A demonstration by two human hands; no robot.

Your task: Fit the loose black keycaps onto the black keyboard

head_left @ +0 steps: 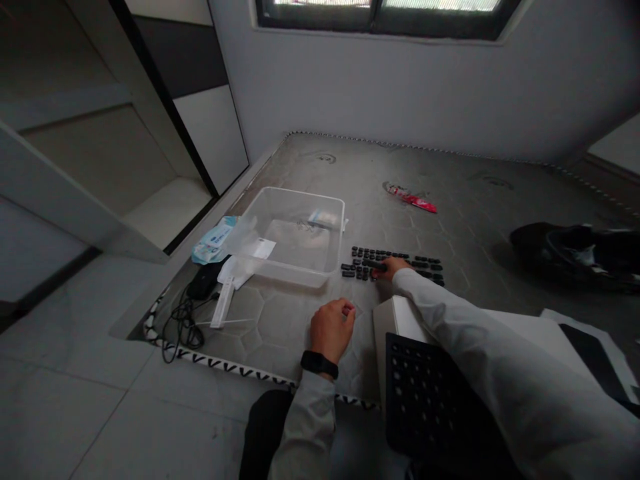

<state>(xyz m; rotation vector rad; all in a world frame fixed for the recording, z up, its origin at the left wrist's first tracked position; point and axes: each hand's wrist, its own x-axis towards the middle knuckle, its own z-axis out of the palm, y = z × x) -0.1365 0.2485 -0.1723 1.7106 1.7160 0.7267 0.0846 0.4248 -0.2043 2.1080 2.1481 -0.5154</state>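
Rows of small black keycaps (363, 253) lie on the grey padded mat. My right hand (393, 268) reaches over them, its fingers closed on a slim black bar-shaped piece (374, 265) whose exact kind is unclear. Below and to the left, my left hand (332, 328) hovers with curled fingers close to the mat; anything in its pinch is hidden. A black wristband circles that wrist. Under my right forearm, a dark keyboard (417, 390) leans against a white box (393, 320), partly covered by the sleeve.
A clear plastic bin (300, 272) stands left of the keycaps, with small pieces inside. Beside it are a blue-white wipes pack (213, 241), a black mouse (204, 280) and a tangled cable (185, 327). A red wrapper (419, 202) lies farther back; a black bag (565, 253) sits right.
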